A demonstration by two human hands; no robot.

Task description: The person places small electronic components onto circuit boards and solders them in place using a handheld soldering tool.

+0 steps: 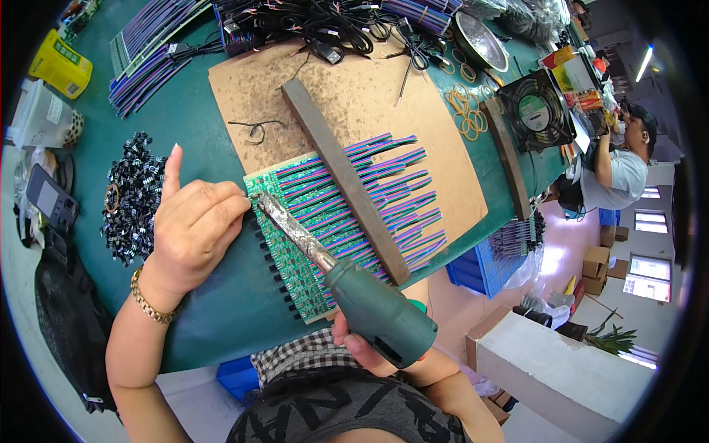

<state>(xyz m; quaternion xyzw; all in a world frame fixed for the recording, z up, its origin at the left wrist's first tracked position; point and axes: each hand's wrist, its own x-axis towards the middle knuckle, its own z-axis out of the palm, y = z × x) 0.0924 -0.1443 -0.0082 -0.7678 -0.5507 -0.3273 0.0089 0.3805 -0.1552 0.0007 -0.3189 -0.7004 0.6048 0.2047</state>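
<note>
My right hand is wrapped round the dark green handle of a soldering iron. Its worn metal barrel slants up to the far left corner of a green circuit board panel. At that corner my left hand is pinched close to the iron's tip, one finger raised; what it pinches is too small to make out. Small black connectors line the panel's left edge. Rows of multicoloured wires run rightward from the panel, with a dark metal bar lying across them.
A heap of black connectors lies left of my left hand. Brown cardboard lies under the work. Black cables are piled behind. At right are rubber bands, another bar and a fan. A person sits beyond.
</note>
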